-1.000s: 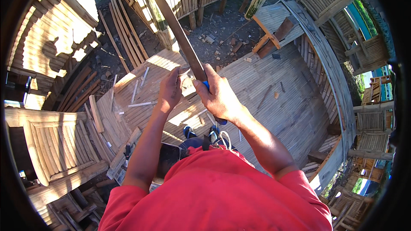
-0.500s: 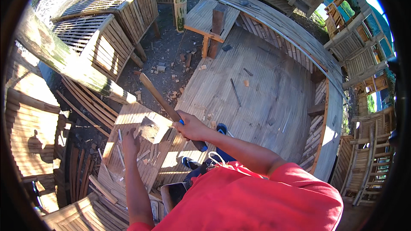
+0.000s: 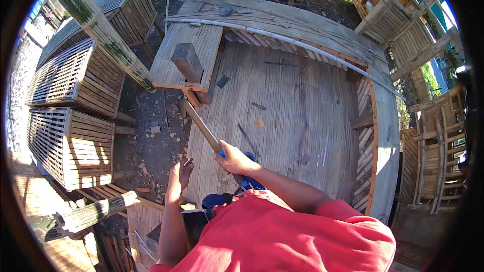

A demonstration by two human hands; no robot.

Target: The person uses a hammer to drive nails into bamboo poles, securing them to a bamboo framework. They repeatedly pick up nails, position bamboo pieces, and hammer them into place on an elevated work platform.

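My right hand is wrapped round the blue and dark handle of what looks like a machete. Its long brown blade points up and left, its far end close to the bamboo bench corner. A squared wooden post rises through that bench. Apart from the tool, my left hand hangs to its left, fingers loosely bent and slightly apart, with nothing visible in it. Beneath both hands lies a bamboo slat floor.
Slatted bamboo cages stand on the left, behind a thick bamboo pole. Wood chips litter the dark ground. A raised bamboo ledge curves along the floor's far and right sides. Dark sticks lie on the floor.
My view has swung so the upright post and bench are nearer. The left hand has come away from the low slatted platform with the wood block; the right hand still grips the machete.
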